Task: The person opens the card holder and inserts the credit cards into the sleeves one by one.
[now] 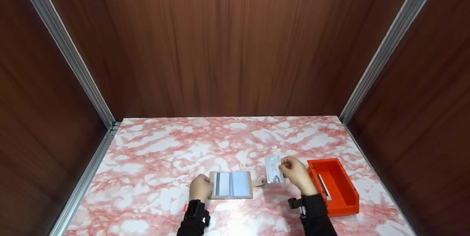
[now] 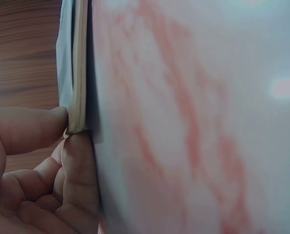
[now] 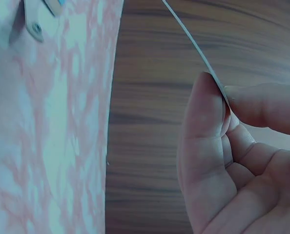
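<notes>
An opened card holder (image 1: 240, 184) with clear sleeves and a tan cover lies on the table. My left hand (image 1: 200, 187) pinches its left edge; in the left wrist view the thumb and a finger grip the cover's edge (image 2: 79, 73). To the right of the holder, my right hand (image 1: 295, 171) holds a pale card (image 1: 272, 170) with printed lettering and a small picture. Edge-on in the right wrist view, the card (image 3: 196, 45) sits between thumb and fingertips. The holder's snap strap (image 1: 259, 183) sticks out to the right, close to the card.
An orange plastic bin (image 1: 336, 188) stands right of my right hand, with a white and black flat piece (image 1: 324, 187) inside. The table (image 1: 154, 162) has a pink and white marbled top. Brown wood-look panels (image 1: 220, 45) rise at the back and both sides.
</notes>
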`<state>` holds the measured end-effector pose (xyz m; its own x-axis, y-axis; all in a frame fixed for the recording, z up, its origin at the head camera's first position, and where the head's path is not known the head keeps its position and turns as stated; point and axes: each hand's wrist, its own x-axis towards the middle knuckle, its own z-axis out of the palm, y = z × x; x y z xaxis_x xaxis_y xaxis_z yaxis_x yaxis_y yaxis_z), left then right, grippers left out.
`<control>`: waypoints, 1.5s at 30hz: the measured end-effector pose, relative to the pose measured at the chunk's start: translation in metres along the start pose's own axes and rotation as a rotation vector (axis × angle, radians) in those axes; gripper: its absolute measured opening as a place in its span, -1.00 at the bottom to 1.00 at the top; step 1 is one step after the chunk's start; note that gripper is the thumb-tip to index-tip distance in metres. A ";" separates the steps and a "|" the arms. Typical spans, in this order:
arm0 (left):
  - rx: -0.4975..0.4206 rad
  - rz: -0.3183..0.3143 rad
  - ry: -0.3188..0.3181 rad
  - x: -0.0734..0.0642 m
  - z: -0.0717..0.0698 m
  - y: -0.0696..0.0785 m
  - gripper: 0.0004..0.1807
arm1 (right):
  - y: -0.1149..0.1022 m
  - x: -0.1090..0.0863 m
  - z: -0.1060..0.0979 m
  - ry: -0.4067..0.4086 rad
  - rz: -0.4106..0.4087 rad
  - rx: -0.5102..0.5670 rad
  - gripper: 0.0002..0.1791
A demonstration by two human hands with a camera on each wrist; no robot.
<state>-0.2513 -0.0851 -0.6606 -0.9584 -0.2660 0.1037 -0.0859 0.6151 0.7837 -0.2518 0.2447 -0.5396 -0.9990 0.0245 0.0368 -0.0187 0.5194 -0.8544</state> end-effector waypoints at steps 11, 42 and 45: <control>0.010 0.011 0.010 0.009 0.014 -0.019 -0.86 | -0.002 -0.001 0.021 -0.053 0.010 0.048 -0.90; -0.089 0.280 0.039 -0.027 -0.008 0.074 -0.92 | -0.006 -0.007 0.071 -0.162 -0.068 0.072 -0.86; -0.105 0.295 0.017 -0.029 -0.007 0.077 -0.93 | -0.007 -0.008 0.077 -0.180 -0.050 0.121 -0.86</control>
<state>-0.2282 -0.0348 -0.5987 -0.9330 -0.0996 0.3457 0.2251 0.5878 0.7771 -0.2465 0.1749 -0.5739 -0.9875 -0.1573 -0.0038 -0.0618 0.4096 -0.9102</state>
